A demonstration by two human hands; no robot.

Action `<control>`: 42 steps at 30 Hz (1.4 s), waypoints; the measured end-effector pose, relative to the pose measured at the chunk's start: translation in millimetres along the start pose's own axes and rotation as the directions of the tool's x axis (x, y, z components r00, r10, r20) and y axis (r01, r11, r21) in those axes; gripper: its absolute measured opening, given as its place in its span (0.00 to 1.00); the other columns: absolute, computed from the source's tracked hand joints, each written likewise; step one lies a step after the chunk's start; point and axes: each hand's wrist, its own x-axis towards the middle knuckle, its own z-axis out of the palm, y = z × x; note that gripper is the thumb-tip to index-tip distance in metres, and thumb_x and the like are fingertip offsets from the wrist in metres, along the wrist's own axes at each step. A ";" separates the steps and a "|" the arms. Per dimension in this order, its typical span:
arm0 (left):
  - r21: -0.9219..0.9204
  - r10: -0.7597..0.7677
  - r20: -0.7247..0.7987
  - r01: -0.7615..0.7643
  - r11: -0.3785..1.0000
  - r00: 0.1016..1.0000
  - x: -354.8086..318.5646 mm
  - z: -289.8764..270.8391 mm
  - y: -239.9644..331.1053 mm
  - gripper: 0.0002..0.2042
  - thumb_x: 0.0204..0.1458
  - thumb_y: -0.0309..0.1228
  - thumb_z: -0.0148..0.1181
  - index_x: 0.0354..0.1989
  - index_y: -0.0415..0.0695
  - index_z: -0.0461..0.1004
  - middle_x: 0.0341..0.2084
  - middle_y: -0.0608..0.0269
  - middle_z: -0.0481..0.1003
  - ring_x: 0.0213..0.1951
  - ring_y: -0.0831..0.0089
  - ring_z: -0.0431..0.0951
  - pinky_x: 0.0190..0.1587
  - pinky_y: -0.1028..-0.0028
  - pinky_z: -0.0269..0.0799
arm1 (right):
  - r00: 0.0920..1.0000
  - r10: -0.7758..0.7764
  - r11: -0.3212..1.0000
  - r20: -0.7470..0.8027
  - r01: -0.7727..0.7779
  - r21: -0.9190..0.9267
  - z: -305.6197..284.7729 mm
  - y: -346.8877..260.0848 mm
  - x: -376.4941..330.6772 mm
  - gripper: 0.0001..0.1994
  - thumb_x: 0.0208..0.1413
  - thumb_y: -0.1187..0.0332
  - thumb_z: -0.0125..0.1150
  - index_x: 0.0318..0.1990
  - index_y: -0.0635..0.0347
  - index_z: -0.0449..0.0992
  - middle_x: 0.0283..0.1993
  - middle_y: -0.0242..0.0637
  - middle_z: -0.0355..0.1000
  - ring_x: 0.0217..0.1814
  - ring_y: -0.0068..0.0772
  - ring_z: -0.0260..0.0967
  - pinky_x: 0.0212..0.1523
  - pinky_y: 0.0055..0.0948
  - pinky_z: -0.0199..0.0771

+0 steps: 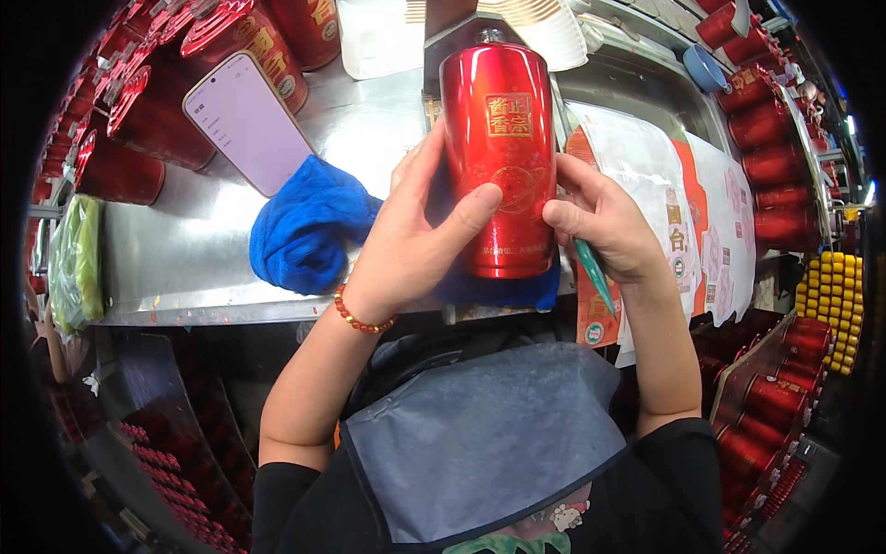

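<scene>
Gripping a glossy red bottle (498, 157) between both hands, a worker at a steel bench (185, 258) holds it upright over the bench's near edge, its gold printed panel turned up toward the face. The left hand (411, 245) wraps the bottle's left flank, thumb laid across the lower front and fingers tucked behind; a red bead bracelet (360, 319) circles that wrist. The right hand (600, 226) closes on the right flank, thumb pressed to the red surface, and a slim teal tool (595, 272) pokes out below its palm, pinned there by the curled fingers.

A crumpled blue cloth (305, 226) lies on the bench just left of the bottle and runs on beneath it. A phone (247, 120) with a pale screen leans against more red bottles (148, 120) lying at the far left, and printed label sheets (683, 203) spread along the right.

Handled well, this check looks to call for fingertip contact only, since the lacquer appears likely to show smears; turning the bottle slowly under the light, keeping the tool's tip off the finish and the cloth underneath as a cushion, seems the safest way.
</scene>
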 end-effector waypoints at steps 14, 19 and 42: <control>-0.032 -0.005 -0.008 0.005 0.999 1.000 -6.7 -5.7 -9.8 0.35 0.64 0.37 0.62 0.75 0.34 0.55 0.71 0.46 0.59 0.74 0.58 0.56 0.75 0.61 0.49 | 0.998 -0.037 0.999 0.055 0.036 0.019 -3.8 -4.3 4.6 0.40 0.56 0.63 0.76 0.71 0.73 0.61 0.52 0.38 0.77 0.40 0.15 0.73 0.41 0.17 0.74; -0.026 -0.024 0.004 0.024 0.999 1.000 -6.7 -5.1 -6.7 0.35 0.65 0.39 0.62 0.75 0.37 0.57 0.71 0.47 0.60 0.74 0.58 0.56 0.75 0.61 0.49 | 0.997 -0.028 1.000 0.069 0.027 0.015 -6.8 -2.4 4.8 0.41 0.54 0.65 0.77 0.70 0.72 0.61 0.52 0.38 0.77 0.40 0.15 0.73 0.41 0.17 0.74; 0.568 0.263 0.169 -0.312 0.762 0.950 -17.6 -1.4 6.3 0.67 0.35 0.37 0.85 0.78 0.33 0.36 0.74 0.33 0.51 0.72 0.39 0.57 0.71 0.55 0.60 | 0.846 -0.400 0.431 0.352 0.513 -0.742 38.1 -74.6 2.7 0.14 0.51 0.76 0.71 0.47 0.62 0.84 0.39 0.35 0.81 0.42 0.22 0.78 0.45 0.23 0.77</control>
